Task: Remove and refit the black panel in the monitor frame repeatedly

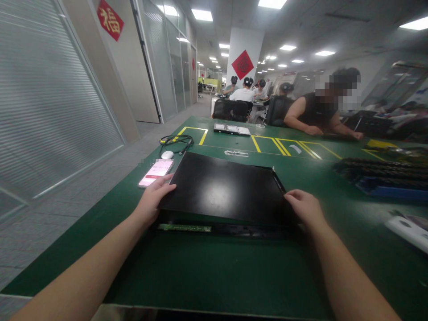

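1. Left hand (154,196) and right hand (304,206) pinch opposite edges of a black panel (220,187), fingers nearly closed
2. Green desk (217,272) beneath
3. Panel over a dark frame (247,231)
4. Lit phone (156,173) near left hand
5. White oval object (167,154) beyond

The one sign that reads clearly is the gold character 福 on the red diamond-shaped paper (110,20), stuck to the pale panel (143,84) at upper left. A second red diamond-shaped sign (243,64) hangs on the white pillar (236,40), its darker design too indistinct to make out. On the lit smartphone (156,172), a row of digits runs across the screen above a red bar, too blurred to read with certainty. Printing on the white-labelled drives (232,129) is too small to read
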Action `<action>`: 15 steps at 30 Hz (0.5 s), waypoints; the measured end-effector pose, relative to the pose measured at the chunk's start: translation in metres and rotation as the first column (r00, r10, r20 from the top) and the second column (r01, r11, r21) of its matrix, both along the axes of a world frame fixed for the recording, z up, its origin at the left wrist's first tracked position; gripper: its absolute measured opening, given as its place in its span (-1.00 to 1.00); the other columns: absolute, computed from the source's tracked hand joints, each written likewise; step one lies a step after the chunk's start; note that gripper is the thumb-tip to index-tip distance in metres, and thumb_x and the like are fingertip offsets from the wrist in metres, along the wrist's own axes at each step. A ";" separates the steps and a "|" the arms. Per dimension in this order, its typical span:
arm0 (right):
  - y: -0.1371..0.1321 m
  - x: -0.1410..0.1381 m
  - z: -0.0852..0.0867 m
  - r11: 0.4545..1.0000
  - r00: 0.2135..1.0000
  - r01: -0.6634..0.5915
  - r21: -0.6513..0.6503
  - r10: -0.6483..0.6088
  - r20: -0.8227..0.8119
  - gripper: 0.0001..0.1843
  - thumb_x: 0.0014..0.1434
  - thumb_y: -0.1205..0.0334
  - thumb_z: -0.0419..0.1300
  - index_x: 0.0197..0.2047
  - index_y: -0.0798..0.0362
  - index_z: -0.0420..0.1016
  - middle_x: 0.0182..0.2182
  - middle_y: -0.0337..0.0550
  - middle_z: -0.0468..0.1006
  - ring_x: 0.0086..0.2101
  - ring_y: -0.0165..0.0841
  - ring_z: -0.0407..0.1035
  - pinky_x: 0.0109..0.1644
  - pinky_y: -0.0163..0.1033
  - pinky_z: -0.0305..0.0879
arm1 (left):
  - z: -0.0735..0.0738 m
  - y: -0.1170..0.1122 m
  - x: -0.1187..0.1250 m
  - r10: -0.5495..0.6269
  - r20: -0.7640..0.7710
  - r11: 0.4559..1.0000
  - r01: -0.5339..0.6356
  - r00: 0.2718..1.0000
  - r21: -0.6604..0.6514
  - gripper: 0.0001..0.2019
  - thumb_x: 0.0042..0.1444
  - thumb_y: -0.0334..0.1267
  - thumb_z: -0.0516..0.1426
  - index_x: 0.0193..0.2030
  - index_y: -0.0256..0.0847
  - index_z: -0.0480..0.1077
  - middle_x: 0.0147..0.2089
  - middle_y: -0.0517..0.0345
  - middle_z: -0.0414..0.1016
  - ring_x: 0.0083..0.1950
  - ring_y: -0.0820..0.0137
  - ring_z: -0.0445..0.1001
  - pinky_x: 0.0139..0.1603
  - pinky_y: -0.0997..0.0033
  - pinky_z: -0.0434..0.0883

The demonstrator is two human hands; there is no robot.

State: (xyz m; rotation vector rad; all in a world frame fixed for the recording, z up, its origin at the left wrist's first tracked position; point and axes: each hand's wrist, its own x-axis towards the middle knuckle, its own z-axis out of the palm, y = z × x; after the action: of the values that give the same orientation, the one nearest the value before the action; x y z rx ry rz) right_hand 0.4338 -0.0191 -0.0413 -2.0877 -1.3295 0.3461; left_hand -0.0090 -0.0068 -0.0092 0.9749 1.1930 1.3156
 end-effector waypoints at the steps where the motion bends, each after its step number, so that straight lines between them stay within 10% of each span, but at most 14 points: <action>1: 0.000 0.000 0.000 1.000 1.000 0.002 0.000 -0.002 -0.002 -0.70 0.00 -0.01 0.19 -0.37 -0.02 0.65 -0.40 -0.08 0.64 -0.34 -0.18 0.49 -0.30 -0.18 0.29 | 0.000 0.000 0.000 -0.004 0.001 1.000 0.004 1.000 -0.001 -0.46 -0.11 -0.29 0.35 0.09 -0.28 0.51 -0.29 0.05 0.67 -0.34 0.25 0.61 -0.33 0.40 0.49; 15: 0.000 0.000 0.001 1.000 1.000 0.006 -0.009 -0.006 -0.019 -0.69 0.00 -0.01 0.19 -0.35 -0.01 0.65 -0.37 -0.08 0.65 -0.30 -0.16 0.50 -0.26 -0.16 0.30 | 0.002 -0.001 0.002 -0.005 0.030 1.000 0.006 1.000 -0.030 -0.52 -0.13 -0.35 0.34 0.01 -0.25 0.49 -0.35 0.08 0.66 -0.40 0.28 0.60 -0.39 0.42 0.47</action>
State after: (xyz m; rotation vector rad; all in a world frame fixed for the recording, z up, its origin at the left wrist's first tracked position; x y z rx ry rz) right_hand 0.4340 -0.0191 -0.0404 -2.0903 -1.3123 0.3692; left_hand -0.0075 -0.0073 -0.0076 0.9333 1.1840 1.2998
